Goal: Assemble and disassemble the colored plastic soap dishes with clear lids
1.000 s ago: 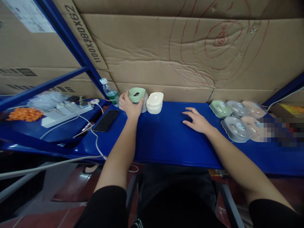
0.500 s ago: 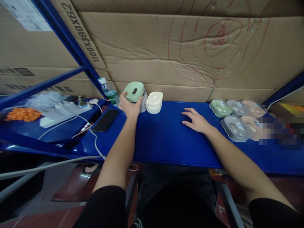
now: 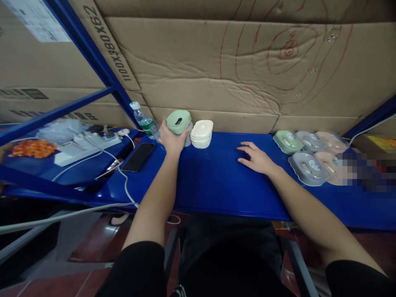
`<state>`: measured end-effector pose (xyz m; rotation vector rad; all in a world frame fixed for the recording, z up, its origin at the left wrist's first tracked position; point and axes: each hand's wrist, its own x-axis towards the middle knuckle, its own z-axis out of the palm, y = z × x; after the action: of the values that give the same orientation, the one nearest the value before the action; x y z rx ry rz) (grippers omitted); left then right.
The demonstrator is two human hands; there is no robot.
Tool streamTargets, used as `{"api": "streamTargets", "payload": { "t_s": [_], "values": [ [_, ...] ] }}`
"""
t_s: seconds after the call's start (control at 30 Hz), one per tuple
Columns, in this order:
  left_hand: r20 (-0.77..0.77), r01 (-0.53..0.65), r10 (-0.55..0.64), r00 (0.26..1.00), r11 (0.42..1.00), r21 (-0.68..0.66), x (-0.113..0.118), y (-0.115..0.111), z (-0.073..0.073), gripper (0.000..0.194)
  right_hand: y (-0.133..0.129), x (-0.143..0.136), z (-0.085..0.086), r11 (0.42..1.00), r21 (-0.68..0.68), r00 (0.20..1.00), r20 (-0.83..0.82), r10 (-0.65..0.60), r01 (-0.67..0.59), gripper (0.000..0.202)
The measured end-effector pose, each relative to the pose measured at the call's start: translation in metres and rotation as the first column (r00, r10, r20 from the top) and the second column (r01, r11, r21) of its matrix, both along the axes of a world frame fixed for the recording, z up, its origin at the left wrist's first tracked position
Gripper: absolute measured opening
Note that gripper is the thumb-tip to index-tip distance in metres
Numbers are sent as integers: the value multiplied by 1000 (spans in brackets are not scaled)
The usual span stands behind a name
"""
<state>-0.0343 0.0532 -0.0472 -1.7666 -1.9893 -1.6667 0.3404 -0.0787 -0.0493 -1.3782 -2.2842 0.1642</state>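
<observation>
At the back left of the blue table, my left hand (image 3: 172, 138) is closed round a pale green plastic dish (image 3: 179, 120) with a dark oval slot in its face. The dish sits at the top of a stack of grey dishes (image 3: 188, 139), partly hidden by my hand. Right beside them stands a pile of cream-coloured dishes (image 3: 201, 134), nearly touching the grey ones. My right hand (image 3: 256, 159) is open, fingers spread, low over or resting on the tabletop, holding nothing.
Several lidded dishes in green, grey and pink (image 3: 309, 167) stand at the right. A water bottle (image 3: 144, 120) and a black phone (image 3: 138, 157) lie left of my hand. Farther left are a white power strip (image 3: 88, 148), cables and orange pieces (image 3: 33, 149). Cardboard (image 3: 198, 62) backs the table.
My left hand and the green dish have shifted slightly right and down, closer over the grey stack. My right hand stays put. A blurred shape has appeared at the far left edge.
</observation>
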Motion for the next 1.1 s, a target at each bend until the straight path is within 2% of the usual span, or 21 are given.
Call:
{"api": "streamTargets", "payload": {
  "t_s": [0.17, 0.27, 0.37, 0.47, 0.53, 0.6, 0.7, 0.8, 0.9, 1.0, 1.1],
  "values": [
    [14, -16, 16, 1000, 1000, -19, 1, -2, 1, 109, -1, 7, 14, 991, 99, 995, -39, -87, 90, 52],
    [4, -9, 9, 1000, 1000, -11, 2, -3, 3, 108, 4, 28, 21, 954, 194, 973, -80, -215, 227, 58],
    [-2, -12, 12, 1000, 1000, 7, 4, -4, 6, 100, 11, 58, 24, 870, 216, 894, -37, -446, 443, 67],
    [15, -13, 13, 1000, 1000, -1, 5, -6, 8, 91, 15, 87, 18, 758, 191, 764, 59, -643, 623, 76],
    [22, -4, 4, 1000, 1000, -7, 5, -7, 10, 90, 18, 101, 11, 700, 165, 690, 120, -714, 695, 80],
    [22, -2, 2, 1000, 1000, 2, 6, -8, 11, 88, 19, 107, 3, 675, 132, 652, 179, -736, 726, 83],
    [27, -13, 13, 1000, 1000, 22, 8, -10, 12, 83, 19, 100, -2, 702, 108, 668, 237, -706, 704, 86],
    [50, -44, 42, 998, 998, 39, 9, -12, 15, 72, 16, 76, 3, 778, 126, 745, 227, -627, 616, 83],
    [54, -92, 87, 995, 990, 106, 10, -17, 22, 67, 12, 49, 12, 842, 165, 836, 124, -534, 513, 69],
    [33, -109, 105, 994, 978, 178, 14, -28, 29, 67, 9, 31, 14, 921, 165, 932, 33, -362, 352, 65],
    [-1, -65, 67, 998, 970, 233, 26, -43, 34, 69, 10, 23, 9, 974, 115, 979, 44, -201, 195, 68]
  ]
}}
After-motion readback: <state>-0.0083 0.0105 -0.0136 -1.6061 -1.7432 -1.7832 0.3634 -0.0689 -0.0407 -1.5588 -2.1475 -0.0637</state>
